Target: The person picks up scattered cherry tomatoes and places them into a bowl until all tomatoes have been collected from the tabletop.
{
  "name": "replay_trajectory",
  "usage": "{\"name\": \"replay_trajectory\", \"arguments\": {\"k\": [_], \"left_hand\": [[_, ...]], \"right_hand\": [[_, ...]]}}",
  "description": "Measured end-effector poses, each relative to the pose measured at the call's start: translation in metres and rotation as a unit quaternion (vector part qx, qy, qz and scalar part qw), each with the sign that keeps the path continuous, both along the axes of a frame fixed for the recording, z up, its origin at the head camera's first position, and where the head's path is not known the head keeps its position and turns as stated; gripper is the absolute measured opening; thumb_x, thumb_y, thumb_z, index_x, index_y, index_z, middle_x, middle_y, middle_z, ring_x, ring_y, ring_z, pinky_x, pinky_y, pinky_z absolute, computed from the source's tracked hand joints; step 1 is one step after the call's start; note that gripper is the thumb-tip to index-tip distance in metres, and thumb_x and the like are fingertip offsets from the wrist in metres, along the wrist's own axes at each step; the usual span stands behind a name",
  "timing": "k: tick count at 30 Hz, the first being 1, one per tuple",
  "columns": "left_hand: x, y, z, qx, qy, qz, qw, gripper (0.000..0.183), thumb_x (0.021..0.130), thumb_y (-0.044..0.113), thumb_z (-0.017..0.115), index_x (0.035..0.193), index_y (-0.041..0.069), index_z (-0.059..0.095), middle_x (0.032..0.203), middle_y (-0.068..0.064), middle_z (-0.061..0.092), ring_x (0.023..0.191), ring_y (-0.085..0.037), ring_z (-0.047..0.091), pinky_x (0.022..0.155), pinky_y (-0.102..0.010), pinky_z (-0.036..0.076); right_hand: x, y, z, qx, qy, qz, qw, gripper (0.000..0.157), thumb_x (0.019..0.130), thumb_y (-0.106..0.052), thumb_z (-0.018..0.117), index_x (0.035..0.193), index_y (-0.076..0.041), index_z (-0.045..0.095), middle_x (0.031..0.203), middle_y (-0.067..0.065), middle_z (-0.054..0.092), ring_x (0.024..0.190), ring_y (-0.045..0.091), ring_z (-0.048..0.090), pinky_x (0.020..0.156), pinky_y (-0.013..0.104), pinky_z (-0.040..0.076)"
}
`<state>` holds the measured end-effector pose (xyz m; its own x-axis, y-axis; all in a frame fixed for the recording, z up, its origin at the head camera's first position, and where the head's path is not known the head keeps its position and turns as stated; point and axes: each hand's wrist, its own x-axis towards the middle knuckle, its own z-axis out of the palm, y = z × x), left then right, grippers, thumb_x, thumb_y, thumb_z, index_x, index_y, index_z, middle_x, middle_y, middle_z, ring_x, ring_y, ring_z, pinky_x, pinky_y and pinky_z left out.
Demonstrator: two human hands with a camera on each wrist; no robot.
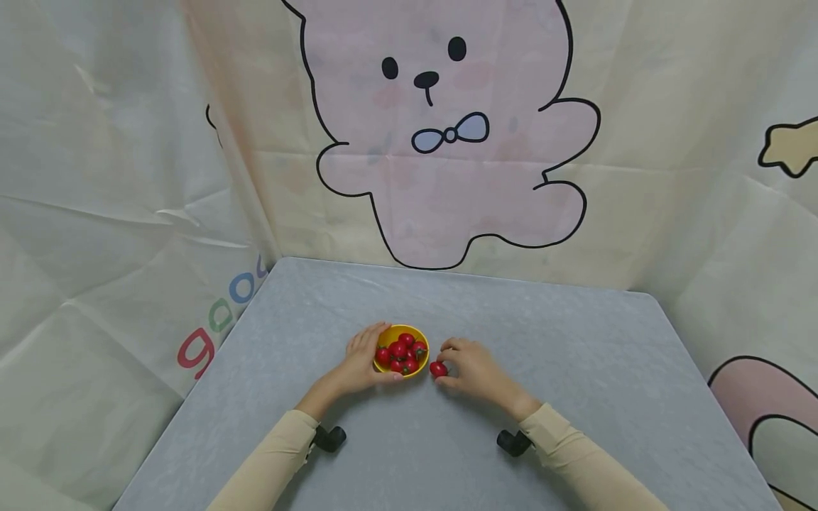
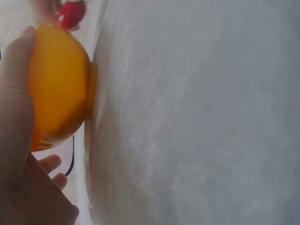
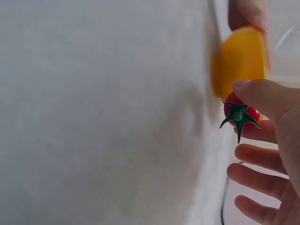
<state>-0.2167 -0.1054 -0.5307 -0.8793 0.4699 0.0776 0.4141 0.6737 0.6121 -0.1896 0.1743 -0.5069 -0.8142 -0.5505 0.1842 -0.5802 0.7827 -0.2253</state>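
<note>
A small yellow bowl (image 1: pixel 395 330) stands on the table with several red cherry tomatoes (image 1: pixel 397 350) inside. My left hand (image 1: pixel 361 363) holds it from the left, thumb along the near side and fingers round the far side. The left wrist view shows the thumb against the bowl's outer wall (image 2: pixel 58 84). Just right of the bowl, my right hand (image 1: pixel 476 369) pinches one cherry tomato (image 1: pixel 438 369) between thumb and index finger. In the right wrist view that tomato (image 3: pixel 234 108) shows its green star-shaped stem top, and the other fingers are spread apart from it.
A grey cloth-like surface covers the table (image 1: pixel 409 454). Behind it hangs a curtain with a pink bear (image 1: pixel 441 191), and more printed curtain (image 1: pixel 96 248) closes off both sides. Each wrist carries a black camera mount (image 1: pixel 514 443).
</note>
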Motion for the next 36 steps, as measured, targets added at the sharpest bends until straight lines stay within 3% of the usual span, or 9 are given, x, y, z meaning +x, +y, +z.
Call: {"name": "replay_trajectory", "arguments": {"k": [9, 20, 36], "left_hand": [[0.001, -0.001, 0.001, -0.004, -0.005, 0.0, 1.0, 0.107, 0.076, 0.057, 0.078, 0.155, 0.013, 0.023, 0.162, -0.014, 0.026, 0.149, -0.036, 0.021, 0.121, -0.061, 0.013], [0.001, 0.0, 0.002, -0.006, -0.005, 0.0, 1.0, 0.109, 0.076, 0.058, 0.078, 0.157, 0.014, 0.02, 0.163, -0.015, 0.024, 0.15, -0.037, 0.022, 0.12, -0.063, 0.015], [0.003, -0.007, 0.002, -0.004, -0.002, -0.006, 1.0, 0.111, 0.076, 0.059, 0.077, 0.157, 0.01, 0.02, 0.162, -0.015, 0.024, 0.149, -0.038, 0.021, 0.12, -0.065, 0.015]], "right_hand": [[-0.009, 0.005, 0.022, 0.007, 0.023, -0.011, 1.0, 0.033, 0.08, -0.04, 0.081, 0.103, -0.017, 0.075, 0.114, 0.002, 0.068, 0.099, 0.021, 0.065, 0.087, 0.041, 0.056], [-0.03, -0.012, 0.05, 0.004, 0.038, 0.003, 0.999, 0.037, 0.083, -0.045, 0.077, 0.106, -0.017, 0.075, 0.117, 0.004, 0.068, 0.104, 0.023, 0.066, 0.092, 0.042, 0.056], [-0.043, -0.031, 0.061, 0.018, 0.037, 0.015, 0.999, 0.037, 0.083, -0.047, 0.076, 0.107, -0.018, 0.074, 0.12, 0.004, 0.068, 0.104, 0.023, 0.065, 0.093, 0.043, 0.055]]}}
